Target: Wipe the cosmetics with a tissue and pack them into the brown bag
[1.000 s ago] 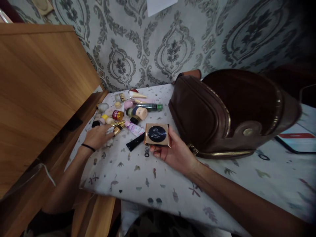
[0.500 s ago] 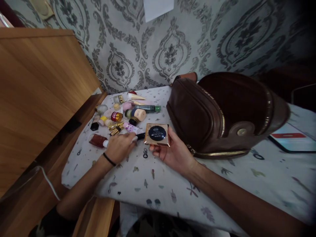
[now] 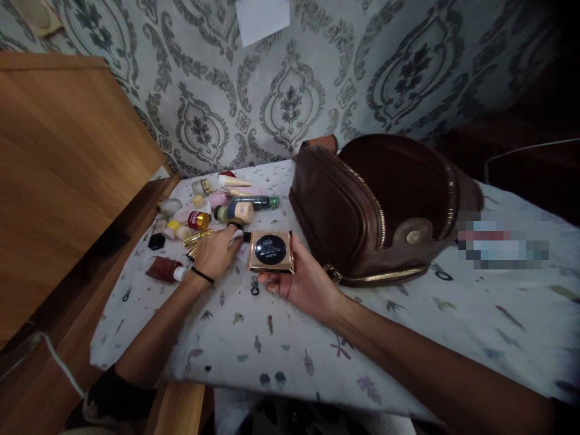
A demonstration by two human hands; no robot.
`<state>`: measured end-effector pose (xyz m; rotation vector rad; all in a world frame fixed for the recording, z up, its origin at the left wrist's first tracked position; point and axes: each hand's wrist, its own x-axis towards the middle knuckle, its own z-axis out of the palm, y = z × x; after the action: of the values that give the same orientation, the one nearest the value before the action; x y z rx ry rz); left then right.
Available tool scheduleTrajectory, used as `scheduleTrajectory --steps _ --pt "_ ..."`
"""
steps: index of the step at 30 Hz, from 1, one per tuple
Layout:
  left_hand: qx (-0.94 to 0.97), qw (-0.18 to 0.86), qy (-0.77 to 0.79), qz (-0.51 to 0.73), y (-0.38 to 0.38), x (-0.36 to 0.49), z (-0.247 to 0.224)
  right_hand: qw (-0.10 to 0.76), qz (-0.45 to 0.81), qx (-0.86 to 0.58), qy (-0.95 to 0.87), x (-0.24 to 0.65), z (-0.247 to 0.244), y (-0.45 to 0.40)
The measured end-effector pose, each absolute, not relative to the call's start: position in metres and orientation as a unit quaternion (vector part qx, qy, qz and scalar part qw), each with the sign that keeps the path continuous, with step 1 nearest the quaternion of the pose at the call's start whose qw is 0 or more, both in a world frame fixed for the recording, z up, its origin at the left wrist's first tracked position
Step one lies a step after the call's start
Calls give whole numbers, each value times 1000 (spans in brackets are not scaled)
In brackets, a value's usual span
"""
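Note:
A gold box with a round black label rests in my right hand, whose fingers wrap round its right and lower edges. My left hand, with a black band at the wrist, is closed on a small white item, too blurred to name. It is left of the box, over gold tubes. Beside its wrist lies a dark red bottle with a white cap. Behind are a red jar with a gold lid, a beige-capped bottle and a green tube.
A brown bag with its top unzipped stands right of my hands on the patterned cloth. A wooden cabinet borders the left side. Wallpaper rises behind. A pixelated patch covers something right of the bag.
The view has shifted, so the scene sits further left. The gold box is tilted more, showing its lower side. My left hand stays near the cosmetics, still closed.

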<state>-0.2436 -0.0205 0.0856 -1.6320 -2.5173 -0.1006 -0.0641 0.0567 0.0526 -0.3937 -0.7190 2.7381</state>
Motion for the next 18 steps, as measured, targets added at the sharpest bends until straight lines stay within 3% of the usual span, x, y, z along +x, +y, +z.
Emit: scheduleTrajectory --steps 6,8,14,18 --pt "-550 41 -746 -374 -22 -235 94 134 944 -140 -267 -64 55 56" --pt "-553 51 -715 -425 -24 -220 101 134 940 -146 -278 -65 54 56" --pt "-705 146 -610 -330 -17 -169 100 181 922 -144 -311 -69 40 50" --pt "-704 138 -645 -265 -7 -160 93 208 906 -160 -332 -71 38 46"
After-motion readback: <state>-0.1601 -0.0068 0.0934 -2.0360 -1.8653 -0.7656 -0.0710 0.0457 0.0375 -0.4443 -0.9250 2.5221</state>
